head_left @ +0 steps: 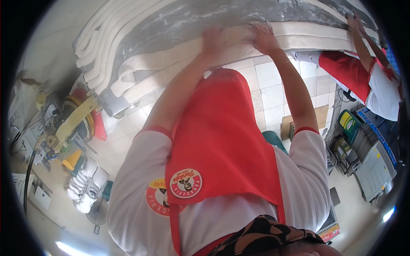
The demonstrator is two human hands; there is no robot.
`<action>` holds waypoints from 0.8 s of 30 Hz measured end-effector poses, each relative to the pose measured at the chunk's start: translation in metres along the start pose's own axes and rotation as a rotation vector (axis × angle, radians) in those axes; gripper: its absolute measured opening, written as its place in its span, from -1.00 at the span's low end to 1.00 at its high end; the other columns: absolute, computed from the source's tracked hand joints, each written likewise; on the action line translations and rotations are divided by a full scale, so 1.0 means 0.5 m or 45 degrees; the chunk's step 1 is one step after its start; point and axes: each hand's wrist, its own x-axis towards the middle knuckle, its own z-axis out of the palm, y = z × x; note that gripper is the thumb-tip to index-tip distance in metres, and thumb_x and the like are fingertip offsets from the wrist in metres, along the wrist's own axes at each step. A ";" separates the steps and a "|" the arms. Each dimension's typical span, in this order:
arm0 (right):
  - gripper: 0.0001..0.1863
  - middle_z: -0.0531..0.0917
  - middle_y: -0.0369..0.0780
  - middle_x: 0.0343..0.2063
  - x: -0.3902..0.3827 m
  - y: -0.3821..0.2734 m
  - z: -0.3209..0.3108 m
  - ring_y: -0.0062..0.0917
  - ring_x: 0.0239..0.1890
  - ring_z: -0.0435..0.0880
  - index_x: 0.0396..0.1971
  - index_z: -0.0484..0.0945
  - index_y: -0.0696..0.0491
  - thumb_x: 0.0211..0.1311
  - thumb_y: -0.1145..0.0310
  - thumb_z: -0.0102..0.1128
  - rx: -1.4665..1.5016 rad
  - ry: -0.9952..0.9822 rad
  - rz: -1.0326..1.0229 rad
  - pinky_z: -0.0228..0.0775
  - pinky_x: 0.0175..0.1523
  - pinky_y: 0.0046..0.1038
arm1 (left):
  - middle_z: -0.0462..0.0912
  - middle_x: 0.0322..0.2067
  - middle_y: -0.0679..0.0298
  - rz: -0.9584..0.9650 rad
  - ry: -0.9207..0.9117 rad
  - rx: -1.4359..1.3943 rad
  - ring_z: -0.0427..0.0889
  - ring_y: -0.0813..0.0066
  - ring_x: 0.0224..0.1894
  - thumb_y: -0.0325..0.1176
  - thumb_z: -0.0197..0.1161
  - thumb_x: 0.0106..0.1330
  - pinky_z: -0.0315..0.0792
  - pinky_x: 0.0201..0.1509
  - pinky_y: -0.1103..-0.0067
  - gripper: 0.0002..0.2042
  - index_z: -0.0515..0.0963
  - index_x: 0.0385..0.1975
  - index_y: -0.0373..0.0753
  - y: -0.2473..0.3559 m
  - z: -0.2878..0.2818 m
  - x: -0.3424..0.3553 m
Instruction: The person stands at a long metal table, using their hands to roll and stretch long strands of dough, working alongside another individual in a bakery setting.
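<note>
Long pale strips of dough [309, 41] lie side by side along the near edge of a grey, flour-dusted worktable [175, 27]. My right hand [265, 39] rests palm down on the strips, its fingers stretched out and apart. To its left, my left hand [212, 42] is also over the dough; motion smears its fingers, so their shape is unclear. Both arms reach forward past my red apron [222, 141]. Neither hand visibly grasps anything.
More dough strips [109, 40] are looped back and forth at the table's left end. At the right, a co-worker's hands [355, 23] touch dough on the same table. A machine with a round yellow-rimmed part [81, 117] stands lower left. Tiled floor [271, 85] shows below the table.
</note>
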 end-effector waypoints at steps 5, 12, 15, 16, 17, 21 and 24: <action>-0.18 0.36 -0.30 0.38 -0.028 0.082 0.009 -0.34 0.50 0.20 0.44 0.29 -0.21 0.28 -0.32 0.13 0.024 0.272 0.055 -0.22 0.60 0.08 | 0.38 0.29 0.23 0.077 -0.087 -0.024 0.30 0.13 0.35 -0.03 0.37 0.26 0.13 0.40 0.12 -0.37 0.44 0.36 0.03 0.037 0.006 0.040; -0.31 0.39 -0.31 0.36 0.031 -0.129 0.053 -0.34 0.47 0.25 0.42 0.33 -0.23 0.36 -0.15 0.16 0.089 0.247 -0.172 -0.15 0.58 0.09 | 0.40 0.26 0.19 0.056 0.018 -0.091 0.37 0.06 0.30 -0.10 0.36 0.26 0.24 0.35 0.11 -0.35 0.38 0.38 0.00 -0.030 -0.052 -0.045; -0.40 0.45 -0.30 0.32 0.046 -0.166 0.079 -0.35 0.46 0.28 0.38 0.41 -0.23 0.39 -0.09 0.14 0.167 0.281 -0.142 -0.11 0.57 0.09 | 0.48 0.16 0.13 -0.050 0.061 0.115 0.39 0.05 0.28 -0.16 0.31 0.31 0.27 0.31 0.12 -0.46 0.44 0.31 -0.04 -0.120 -0.137 -0.151; -0.41 0.45 -0.29 0.32 0.045 -0.167 0.076 -0.34 0.44 0.30 0.36 0.44 -0.23 0.37 -0.04 0.19 0.201 0.306 -0.126 -0.08 0.56 0.08 | 0.50 0.13 0.12 -0.086 0.080 0.187 0.39 0.05 0.27 -0.17 0.29 0.32 0.27 0.30 0.12 -0.49 0.46 0.28 -0.04 -0.163 -0.164 -0.191; -0.43 0.46 -0.30 0.31 0.045 -0.175 0.071 -0.34 0.44 0.31 0.35 0.45 -0.24 0.38 -0.02 0.20 0.194 0.348 -0.135 -0.06 0.55 0.08 | 0.51 0.12 0.12 -0.144 0.235 0.278 0.41 0.06 0.25 -0.20 0.26 0.34 0.28 0.29 0.11 -0.56 0.50 0.23 -0.06 -0.231 -0.193 -0.244; -0.47 0.47 -0.30 0.32 0.046 -0.209 0.067 -0.30 0.43 0.34 0.32 0.49 -0.22 0.39 0.02 0.21 0.127 0.421 -0.025 0.01 0.52 0.10 | 0.61 -0.05 0.05 -0.587 0.721 0.214 0.44 0.04 0.16 -0.43 0.01 0.35 0.38 0.19 0.26 -0.72 0.63 -0.06 -0.20 -0.525 -0.340 -0.485; -0.46 0.49 -0.23 0.31 0.053 -0.258 0.079 -0.19 0.42 0.36 0.31 0.51 -0.16 0.38 0.05 0.24 0.099 0.566 0.121 0.08 0.49 0.09 | 0.40 0.26 -0.05 -1.063 0.354 0.531 0.41 -0.04 0.29 0.06 0.28 0.33 0.26 0.39 0.11 -0.41 0.47 0.19 -0.28 -0.698 -0.389 -0.656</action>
